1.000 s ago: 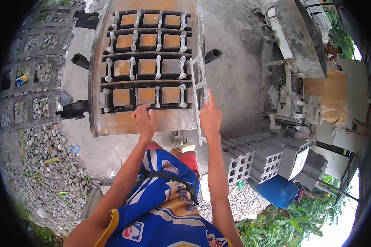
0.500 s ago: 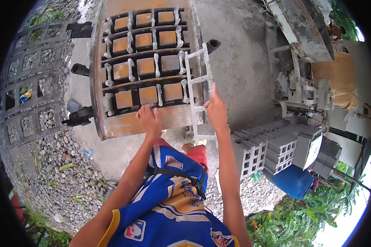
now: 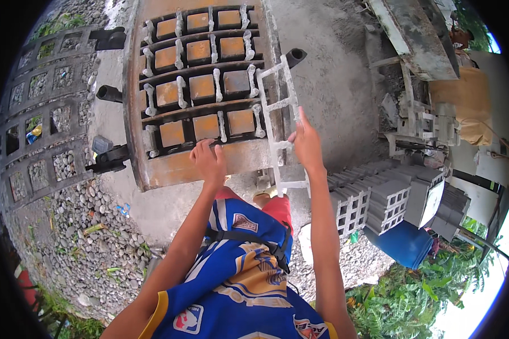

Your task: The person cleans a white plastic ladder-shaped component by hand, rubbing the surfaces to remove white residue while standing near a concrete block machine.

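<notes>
A rusty steel block mould lies in front of me, with rows of square orange-brown plates and grey bars between them. On its near edge rests my left hand, fingers loosely bent and apart, holding nothing. My right hand is closed around the right rail of a grey, ladder-like frame with crossbars. That frame leans along the mould's right side, slightly tilted, its lower end near my legs. Part of the rail is hidden behind my fingers.
A dark grid frame lies over gravel on the left. Black pipe stubs stick out from the mould's sides. Stacked hollow concrete blocks stand at the right, beside a blue drum. A rusty metal trough is at the far right.
My right hand and the ladder-like frame have shifted a little to the right, the frame's lower end swinging outward. The left hand stays on the mould's near edge.
</notes>
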`<control>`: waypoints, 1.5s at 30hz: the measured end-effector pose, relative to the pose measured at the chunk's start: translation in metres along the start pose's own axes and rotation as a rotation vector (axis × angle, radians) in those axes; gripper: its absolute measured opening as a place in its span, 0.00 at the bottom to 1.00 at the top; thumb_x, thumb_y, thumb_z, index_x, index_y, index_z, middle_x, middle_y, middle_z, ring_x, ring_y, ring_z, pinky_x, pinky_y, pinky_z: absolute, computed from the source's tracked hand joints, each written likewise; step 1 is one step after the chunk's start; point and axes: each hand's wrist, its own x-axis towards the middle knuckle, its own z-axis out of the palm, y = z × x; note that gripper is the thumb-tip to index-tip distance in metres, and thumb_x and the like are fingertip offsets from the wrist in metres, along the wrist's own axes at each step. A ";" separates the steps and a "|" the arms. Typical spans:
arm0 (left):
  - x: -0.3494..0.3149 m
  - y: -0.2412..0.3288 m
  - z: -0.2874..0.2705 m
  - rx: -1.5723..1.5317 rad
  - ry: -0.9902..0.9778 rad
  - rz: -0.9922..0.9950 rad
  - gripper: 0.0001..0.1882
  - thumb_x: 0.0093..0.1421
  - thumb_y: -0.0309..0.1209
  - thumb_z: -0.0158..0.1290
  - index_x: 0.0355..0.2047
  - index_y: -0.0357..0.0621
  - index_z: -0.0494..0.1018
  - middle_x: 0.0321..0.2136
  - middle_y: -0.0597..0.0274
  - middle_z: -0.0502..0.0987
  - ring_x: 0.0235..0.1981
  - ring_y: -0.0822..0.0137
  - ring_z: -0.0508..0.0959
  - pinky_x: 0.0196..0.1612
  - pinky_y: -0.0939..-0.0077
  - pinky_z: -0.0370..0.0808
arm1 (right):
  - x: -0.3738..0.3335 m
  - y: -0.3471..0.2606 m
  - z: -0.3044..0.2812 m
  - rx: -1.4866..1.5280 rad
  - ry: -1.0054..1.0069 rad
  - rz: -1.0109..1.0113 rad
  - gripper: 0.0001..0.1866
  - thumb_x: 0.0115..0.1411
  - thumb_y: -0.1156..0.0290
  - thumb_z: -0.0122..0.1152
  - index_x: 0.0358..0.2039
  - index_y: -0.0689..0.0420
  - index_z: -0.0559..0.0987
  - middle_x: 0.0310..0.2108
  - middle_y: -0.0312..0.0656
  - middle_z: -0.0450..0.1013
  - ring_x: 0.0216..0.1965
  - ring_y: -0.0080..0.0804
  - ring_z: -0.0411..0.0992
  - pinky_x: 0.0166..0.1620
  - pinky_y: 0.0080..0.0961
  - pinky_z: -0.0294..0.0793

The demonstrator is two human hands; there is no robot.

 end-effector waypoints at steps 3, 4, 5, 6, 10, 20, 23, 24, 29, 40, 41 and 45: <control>-0.005 -0.010 -0.004 0.015 0.025 -0.001 0.12 0.52 0.34 0.45 0.35 0.42 0.67 0.35 0.58 0.69 0.42 0.60 0.66 0.49 0.65 0.54 | 0.002 -0.001 -0.012 -0.074 -0.049 0.016 0.23 0.61 0.71 0.37 0.58 0.55 0.57 0.16 0.43 0.69 0.20 0.28 0.67 0.31 0.27 0.66; -0.003 -0.009 -0.005 0.009 0.022 -0.005 0.12 0.51 0.34 0.45 0.35 0.42 0.67 0.35 0.58 0.69 0.42 0.60 0.66 0.49 0.65 0.54 | 0.004 -0.004 -0.018 -0.070 0.056 0.011 0.23 0.61 0.71 0.38 0.58 0.55 0.57 0.16 0.45 0.69 0.21 0.34 0.68 0.32 0.29 0.67; -0.002 -0.008 -0.007 0.004 0.019 -0.009 0.12 0.51 0.34 0.46 0.35 0.43 0.67 0.35 0.59 0.69 0.42 0.60 0.66 0.49 0.65 0.54 | 0.006 -0.008 -0.020 -0.064 0.160 0.006 0.23 0.61 0.71 0.38 0.57 0.55 0.57 0.16 0.46 0.70 0.22 0.39 0.70 0.33 0.32 0.67; -0.004 -0.007 -0.008 0.013 0.016 -0.020 0.12 0.51 0.34 0.46 0.35 0.43 0.67 0.35 0.59 0.69 0.42 0.60 0.66 0.49 0.65 0.54 | 0.005 -0.011 -0.019 -0.064 0.145 0.009 0.23 0.61 0.71 0.38 0.57 0.55 0.57 0.16 0.46 0.70 0.22 0.39 0.70 0.33 0.32 0.67; -0.002 -0.003 -0.003 -0.004 0.038 0.001 0.12 0.51 0.33 0.46 0.35 0.43 0.67 0.35 0.59 0.69 0.42 0.60 0.66 0.49 0.66 0.54 | 0.003 -0.012 0.004 -0.009 0.179 -0.029 0.23 0.60 0.72 0.38 0.57 0.54 0.57 0.16 0.44 0.69 0.21 0.34 0.68 0.32 0.30 0.67; -0.003 -0.006 -0.004 0.051 0.031 0.007 0.09 0.50 0.28 0.44 0.34 0.44 0.67 0.34 0.60 0.69 0.40 0.61 0.66 0.47 0.65 0.55 | 0.009 -0.057 -0.030 -0.105 0.221 -0.106 0.23 0.60 0.72 0.40 0.57 0.52 0.57 0.17 0.47 0.69 0.20 0.41 0.70 0.29 0.34 0.67; -0.002 -0.001 -0.002 0.104 -0.018 0.007 0.09 0.49 0.26 0.44 0.33 0.44 0.67 0.33 0.60 0.69 0.39 0.61 0.66 0.47 0.65 0.56 | 0.022 -0.059 -0.011 -0.015 0.367 -0.142 0.24 0.59 0.75 0.40 0.58 0.52 0.56 0.18 0.48 0.69 0.19 0.42 0.69 0.27 0.33 0.66; -0.003 0.003 0.000 0.130 -0.037 0.013 0.10 0.48 0.25 0.45 0.33 0.44 0.67 0.32 0.61 0.69 0.38 0.61 0.66 0.47 0.65 0.56 | 0.029 -0.053 -0.002 0.025 0.407 -0.144 0.25 0.59 0.76 0.41 0.58 0.51 0.56 0.19 0.50 0.69 0.19 0.44 0.69 0.26 0.33 0.66; -0.005 0.004 0.004 0.135 -0.025 -0.006 0.10 0.48 0.27 0.45 0.33 0.44 0.67 0.31 0.60 0.68 0.38 0.61 0.66 0.48 0.64 0.56 | 0.056 -0.049 0.013 -0.263 0.018 -0.143 0.23 0.59 0.70 0.41 0.56 0.50 0.59 0.21 0.55 0.69 0.26 0.53 0.69 0.31 0.45 0.63; 0.000 0.005 -0.008 0.098 -0.022 -0.099 0.11 0.47 0.29 0.46 0.33 0.44 0.68 0.30 0.62 0.68 0.39 0.63 0.67 0.49 0.66 0.57 | 0.106 -0.084 -0.023 -0.486 0.210 -0.432 0.25 0.59 0.69 0.43 0.58 0.47 0.56 0.18 0.52 0.67 0.19 0.49 0.66 0.26 0.37 0.64; 0.000 0.005 -0.006 0.092 -0.007 -0.118 0.11 0.47 0.29 0.46 0.33 0.44 0.68 0.30 0.62 0.68 0.39 0.63 0.67 0.49 0.66 0.57 | 0.115 -0.071 -0.019 -0.722 0.075 -0.469 0.24 0.59 0.69 0.43 0.57 0.46 0.58 0.19 0.54 0.67 0.21 0.50 0.67 0.27 0.40 0.64; -0.002 0.005 0.002 0.065 -0.017 -0.143 0.10 0.46 0.30 0.47 0.32 0.46 0.68 0.30 0.63 0.68 0.39 0.65 0.67 0.49 0.67 0.57 | 0.131 -0.061 -0.026 -0.874 -0.029 -0.492 0.24 0.58 0.70 0.44 0.56 0.46 0.60 0.19 0.55 0.68 0.21 0.51 0.67 0.26 0.41 0.63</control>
